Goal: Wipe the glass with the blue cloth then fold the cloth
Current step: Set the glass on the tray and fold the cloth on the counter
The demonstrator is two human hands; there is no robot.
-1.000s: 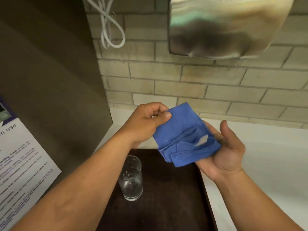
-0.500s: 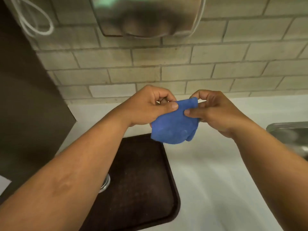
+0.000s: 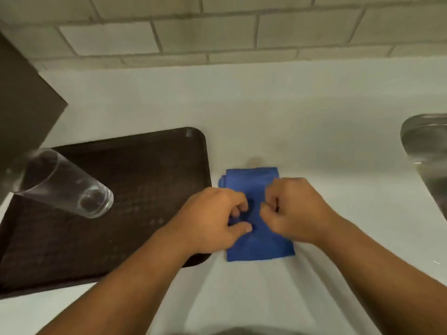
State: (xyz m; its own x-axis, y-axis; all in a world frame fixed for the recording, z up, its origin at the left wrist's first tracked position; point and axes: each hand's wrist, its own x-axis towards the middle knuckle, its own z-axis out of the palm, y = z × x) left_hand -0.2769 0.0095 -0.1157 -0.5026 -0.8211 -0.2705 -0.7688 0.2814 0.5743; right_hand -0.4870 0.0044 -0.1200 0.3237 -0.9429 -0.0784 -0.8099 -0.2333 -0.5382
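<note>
Cloth lies folded, rectangular, blue.

The scene is lit evenly and rather dimly from overhead, with a greenish-grey cast laid over the white counter and soft shadows thrown beneath the forearms. Motion blur is seen across the whole frame, and the glass is smeared and stretched toward the left edge by wide-angle distortion. A dull highlight is carried by the metal sink, and the tile wall is bowed.

Both hands, left and right, hover side by side, fingers curled, forearms converging.
</note>
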